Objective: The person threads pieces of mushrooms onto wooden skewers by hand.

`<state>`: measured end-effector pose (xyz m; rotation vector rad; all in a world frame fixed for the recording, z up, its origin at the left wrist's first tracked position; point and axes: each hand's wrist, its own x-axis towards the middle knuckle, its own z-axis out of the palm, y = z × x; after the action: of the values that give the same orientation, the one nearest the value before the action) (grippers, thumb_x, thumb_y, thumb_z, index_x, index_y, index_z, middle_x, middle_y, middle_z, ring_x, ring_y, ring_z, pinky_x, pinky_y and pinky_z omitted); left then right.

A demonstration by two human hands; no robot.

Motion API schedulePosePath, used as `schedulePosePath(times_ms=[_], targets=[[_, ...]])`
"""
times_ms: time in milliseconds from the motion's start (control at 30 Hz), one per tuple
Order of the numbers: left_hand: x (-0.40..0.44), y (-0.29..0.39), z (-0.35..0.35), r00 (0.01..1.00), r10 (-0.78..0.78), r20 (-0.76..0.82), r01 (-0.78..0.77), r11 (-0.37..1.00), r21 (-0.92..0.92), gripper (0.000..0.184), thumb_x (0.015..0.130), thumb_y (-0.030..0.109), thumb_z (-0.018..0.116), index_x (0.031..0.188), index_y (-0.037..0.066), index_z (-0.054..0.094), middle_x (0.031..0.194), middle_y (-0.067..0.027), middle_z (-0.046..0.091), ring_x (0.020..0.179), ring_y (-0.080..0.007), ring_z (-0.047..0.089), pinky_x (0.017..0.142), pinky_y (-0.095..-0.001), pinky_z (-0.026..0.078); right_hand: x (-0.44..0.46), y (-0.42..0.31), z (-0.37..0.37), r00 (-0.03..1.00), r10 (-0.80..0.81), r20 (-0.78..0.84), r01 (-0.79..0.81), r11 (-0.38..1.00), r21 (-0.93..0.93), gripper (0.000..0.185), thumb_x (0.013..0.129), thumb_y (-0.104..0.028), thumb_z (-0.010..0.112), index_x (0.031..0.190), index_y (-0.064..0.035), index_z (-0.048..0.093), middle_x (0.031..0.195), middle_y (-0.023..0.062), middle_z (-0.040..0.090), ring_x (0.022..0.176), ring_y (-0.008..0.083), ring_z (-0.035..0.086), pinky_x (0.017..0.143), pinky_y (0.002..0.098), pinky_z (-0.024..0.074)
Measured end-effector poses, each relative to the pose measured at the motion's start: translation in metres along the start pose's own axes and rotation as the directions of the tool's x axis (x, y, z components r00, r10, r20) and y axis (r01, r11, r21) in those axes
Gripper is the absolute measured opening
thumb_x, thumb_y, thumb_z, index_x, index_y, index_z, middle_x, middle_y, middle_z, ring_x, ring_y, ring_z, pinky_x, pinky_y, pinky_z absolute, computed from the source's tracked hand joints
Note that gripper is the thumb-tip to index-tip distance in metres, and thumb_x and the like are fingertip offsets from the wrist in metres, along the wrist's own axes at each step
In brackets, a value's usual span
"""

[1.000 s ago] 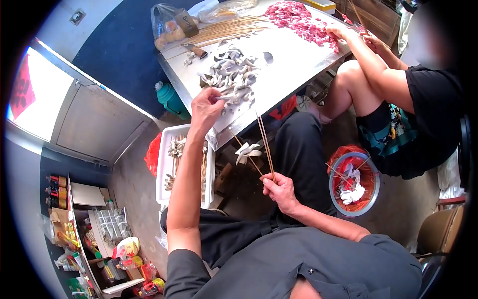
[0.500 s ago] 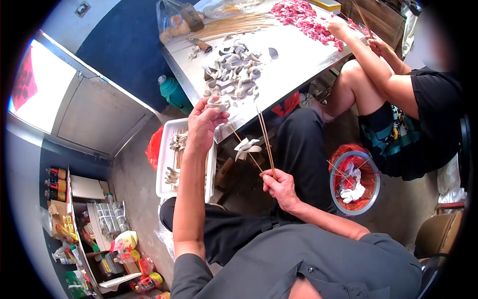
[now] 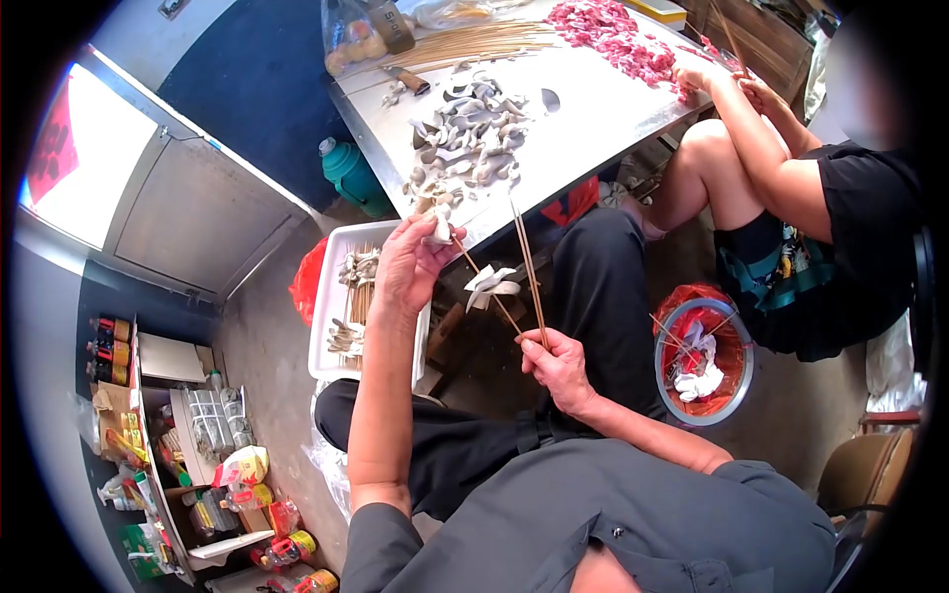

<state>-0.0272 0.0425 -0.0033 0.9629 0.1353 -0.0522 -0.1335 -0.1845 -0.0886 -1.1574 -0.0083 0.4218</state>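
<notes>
My left hand [image 3: 413, 259] pinches a limp grey-white food piece [image 3: 441, 225] beside the front corner of the table. In my right hand [image 3: 558, 370], over my lap, are several thin bamboo skewers [image 3: 531, 282]. One of them slants up to the left with folded grey-white pieces [image 3: 490, 287] threaded midway. Its upper end reaches the fingers of my left hand; whether it pierces the held piece I cannot tell. The others point up towards the table edge. Just beyond my left hand lies a loose pile of similar grey-white strips [image 3: 473, 133].
The metal-topped table [image 3: 583, 124] also bears a knife [image 3: 407, 79], loose skewers [image 3: 479, 44] and red meat pieces [image 3: 615, 42]. A white tray [image 3: 318, 341] of filled skewers stands lower left. At right sit a lined bin [image 3: 660, 381] and another person [image 3: 781, 188] handling skewers.
My left hand has turned and come slightly down, bringing its piece close to the skewer's upper end. My right hand stays nearly still. The view has shifted a little.
</notes>
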Motion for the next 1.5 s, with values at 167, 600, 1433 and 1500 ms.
schedulePosePath(times_ms=[167,600,1433,1500], targets=[[-0.004,0.001,0.001,1.0,0.014,-0.026,-0.011,0.991,0.136,0.014,0.091,0.014,0.059,0.097,0.001,0.057,0.088,-0.0122,0.065,0.09,-0.0284,0.065,0.081,-0.0398,0.054,0.0,0.001,-0.001,1.0,0.008,-0.003,-0.008,1.0,-0.029,0.014,0.093,-0.014,0.057,0.097,-0.0029,0.065,0.064,-0.0023,0.056,0.051,0.0016,0.041,0.047,0.0185,0.0326],[-0.009,-0.005,0.0,0.994,0.02,0.105,-0.031,0.994,0.106,0.017,0.094,0.014,0.055,0.099,-0.002,0.058,0.087,-0.0139,0.065,0.089,-0.0277,0.066,0.081,-0.0384,0.054,0.0,0.004,-0.002,1.0,0.004,0.001,-0.004,1.0,-0.012,0.015,0.093,-0.015,0.057,0.097,-0.0031,0.064,0.063,-0.0031,0.056,0.051,0.0007,0.04,0.046,0.0179,0.0322],[-0.001,0.017,0.026,0.981,0.178,0.073,-0.179,0.705,0.686,0.018,0.086,0.018,0.065,0.088,0.0,0.068,0.08,-0.0018,0.065,0.072,-0.0064,0.055,0.066,-0.0229,0.044,0.01,-0.002,-0.001,1.0,-0.016,-0.024,0.018,0.996,0.087,0.014,0.093,-0.014,0.058,0.099,-0.0033,0.065,0.063,-0.002,0.056,0.049,0.0013,0.041,0.045,0.0175,0.0313],[0.029,0.019,0.03,0.934,0.353,0.061,-0.271,0.585,0.764,0.017,0.085,0.016,0.064,0.09,0.0,0.068,0.08,-0.0026,0.065,0.073,-0.0082,0.057,0.068,-0.0243,0.045,0.011,0.0,-0.006,0.999,0.001,-0.042,0.004,0.993,0.118,0.014,0.093,-0.014,0.058,0.099,-0.0034,0.065,0.063,-0.0018,0.056,0.049,0.0014,0.041,0.044,0.0176,0.0312]])
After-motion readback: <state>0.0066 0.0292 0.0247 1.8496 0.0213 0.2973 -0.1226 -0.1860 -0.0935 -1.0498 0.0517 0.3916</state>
